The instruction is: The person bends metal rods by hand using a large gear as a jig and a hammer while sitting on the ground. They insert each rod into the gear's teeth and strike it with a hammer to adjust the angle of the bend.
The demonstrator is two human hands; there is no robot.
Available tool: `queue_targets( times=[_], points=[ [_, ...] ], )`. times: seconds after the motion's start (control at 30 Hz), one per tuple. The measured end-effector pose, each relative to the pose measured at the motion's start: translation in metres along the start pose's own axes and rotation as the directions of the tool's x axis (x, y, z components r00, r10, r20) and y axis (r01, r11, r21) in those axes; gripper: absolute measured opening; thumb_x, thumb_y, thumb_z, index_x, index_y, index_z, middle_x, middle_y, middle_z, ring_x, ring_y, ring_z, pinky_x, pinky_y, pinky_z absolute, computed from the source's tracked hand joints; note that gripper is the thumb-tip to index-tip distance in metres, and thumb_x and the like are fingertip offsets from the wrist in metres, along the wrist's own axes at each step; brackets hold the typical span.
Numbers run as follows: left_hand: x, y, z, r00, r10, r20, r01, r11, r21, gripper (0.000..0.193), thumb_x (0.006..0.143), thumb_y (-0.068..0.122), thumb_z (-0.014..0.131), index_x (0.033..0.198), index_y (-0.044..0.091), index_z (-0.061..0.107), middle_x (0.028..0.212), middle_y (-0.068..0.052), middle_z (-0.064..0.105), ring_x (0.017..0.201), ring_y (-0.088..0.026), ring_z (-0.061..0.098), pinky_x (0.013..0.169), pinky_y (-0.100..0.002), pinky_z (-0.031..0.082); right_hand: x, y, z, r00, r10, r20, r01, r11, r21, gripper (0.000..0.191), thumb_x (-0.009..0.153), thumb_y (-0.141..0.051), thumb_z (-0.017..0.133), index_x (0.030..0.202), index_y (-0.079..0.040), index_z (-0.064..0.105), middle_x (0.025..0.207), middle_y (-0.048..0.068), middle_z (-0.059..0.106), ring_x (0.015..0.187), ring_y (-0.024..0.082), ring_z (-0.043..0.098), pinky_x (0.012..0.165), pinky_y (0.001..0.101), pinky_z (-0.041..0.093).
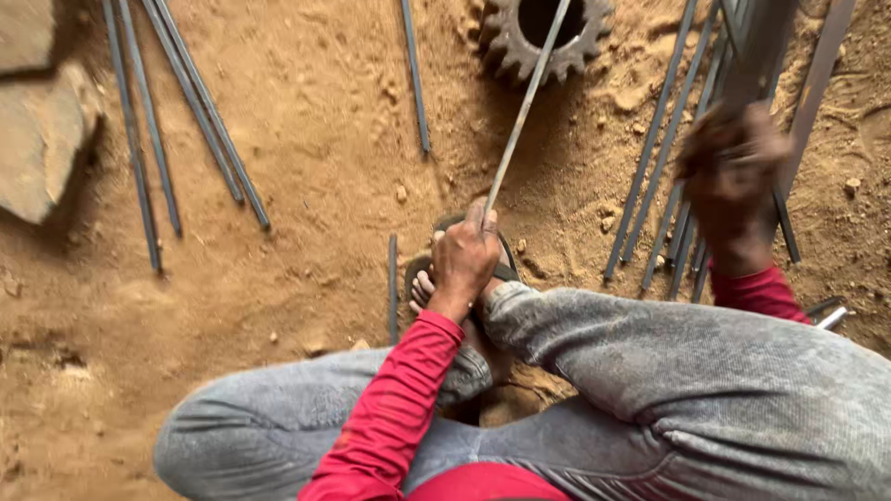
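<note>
My left hand (464, 255) is shut on the near end of a thin metal rod (524, 107) that slants up and away, passing over a rusty toothed gear (506, 46) lying in the sand. My right hand (733, 172) is raised and blurred, gripping a broad dark tool (766, 46) whose shape I cannot make out. It hovers above a bundle of thin rods (664, 148) lying on the ground. I sit with grey trousers and red sleeves, a sandalled foot just under my left hand.
Several more thin rods (186, 102) lie scattered at the upper left on the sandy ground, one short rod (393, 283) beside my foot. Flat stones (37, 139) rest at the far left. A flat metal bar (817, 83) lies at the upper right.
</note>
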State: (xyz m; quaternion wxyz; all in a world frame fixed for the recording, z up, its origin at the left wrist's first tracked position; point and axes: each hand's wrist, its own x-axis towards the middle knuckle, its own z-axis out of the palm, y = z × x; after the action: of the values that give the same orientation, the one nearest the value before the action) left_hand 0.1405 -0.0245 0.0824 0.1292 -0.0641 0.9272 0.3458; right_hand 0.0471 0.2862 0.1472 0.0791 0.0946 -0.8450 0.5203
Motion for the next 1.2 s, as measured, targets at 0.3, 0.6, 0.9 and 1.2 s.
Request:
queue_targets(
  times=[0.3, 0.6, 0.9, 1.2],
  points=[
    [0.000, 0.011, -0.015, 0.997, 0.003, -0.077, -0.007, 0.999, -0.052, 0.038, 0.106, 0.037, 0.050, 0.132, 0.015, 0.066, 0.064, -0.012, 0.067, 0.056, -0.031, 0.067, 0.052, -0.047, 0.054, 0.049, 0.047, 0.017, 0.995, 0.060, 0.080, -0.040, 0.972, -0.233, 0.037, 0.121, -0.036, 0.043, 0.098, -0.008, 0.053, 0.073, 0.004, 0.052, 0.055, 0.011, 0.051, 0.045, 0.0295, 0.042],
    [0.002, -0.003, -0.003, 0.983, 0.063, -0.174, -0.033, 0.985, 0.169, 0.031, 0.099, 0.035, 0.060, 0.125, 0.021, 0.071, 0.068, -0.012, 0.068, 0.058, -0.032, 0.067, 0.052, -0.048, 0.055, 0.035, 0.007, -0.019, 0.992, 0.120, -0.026, -0.117, 0.990, 0.077, 0.036, 0.127, -0.028, 0.045, 0.101, -0.005, 0.054, 0.072, 0.004, 0.055, 0.054, 0.011, 0.056, 0.045, 0.0239, 0.046],
    [-0.001, -0.012, 0.011, 0.994, 0.097, -0.051, -0.071, 0.926, 0.370, 0.041, 0.107, 0.031, 0.057, 0.142, 0.010, 0.058, 0.066, -0.010, 0.069, 0.050, -0.025, 0.067, 0.045, -0.039, 0.055, 0.065, 0.033, -0.002, 0.907, 0.364, 0.212, -0.331, 0.927, -0.175, 0.040, 0.120, -0.038, 0.047, 0.092, -0.010, 0.051, 0.069, 0.002, 0.053, 0.051, 0.011, 0.050, 0.041, 0.0260, 0.042],
    [-0.002, -0.010, 0.004, 0.969, 0.191, -0.158, -0.130, 0.934, 0.334, 0.046, 0.093, 0.028, 0.060, 0.135, 0.012, 0.065, 0.070, -0.014, 0.070, 0.058, -0.029, 0.068, 0.048, -0.043, 0.053, 0.047, -0.011, -0.017, 0.881, 0.467, 0.080, -0.472, 0.878, 0.075, 0.043, 0.118, -0.046, 0.046, 0.092, -0.012, 0.045, 0.070, 0.005, 0.048, 0.050, 0.013, 0.046, 0.041, 0.0301, 0.036]
  ],
)
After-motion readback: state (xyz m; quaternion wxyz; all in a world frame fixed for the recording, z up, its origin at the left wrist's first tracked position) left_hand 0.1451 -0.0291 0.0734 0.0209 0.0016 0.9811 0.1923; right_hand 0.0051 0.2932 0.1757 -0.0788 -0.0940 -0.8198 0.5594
